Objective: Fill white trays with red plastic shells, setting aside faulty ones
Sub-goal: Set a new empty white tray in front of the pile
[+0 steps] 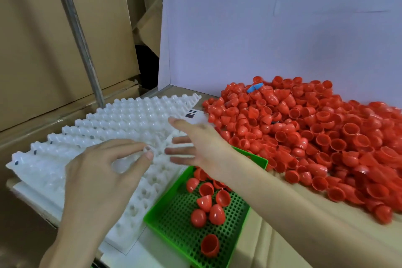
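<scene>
— What do we see on the tan tabletop (282, 237)?
— At our left, stacked white trays (121, 115) lie on a white sheet (121, 243). Just beside them, at the near edge, sits a green perforated basket (152, 216). At our right sprawls a wide heap of red shells (304, 132). A white board (239, 39) stands along the back.

Count: 2 hands, left hand (104, 176) and right hand (195, 143); at least 2 stacked white trays (121, 115); 1 green basket (152, 215) with ~9 visible red shells (216, 214); 1 uncountable loose pile (315, 137); 1 barcode label (192, 113).
</scene>
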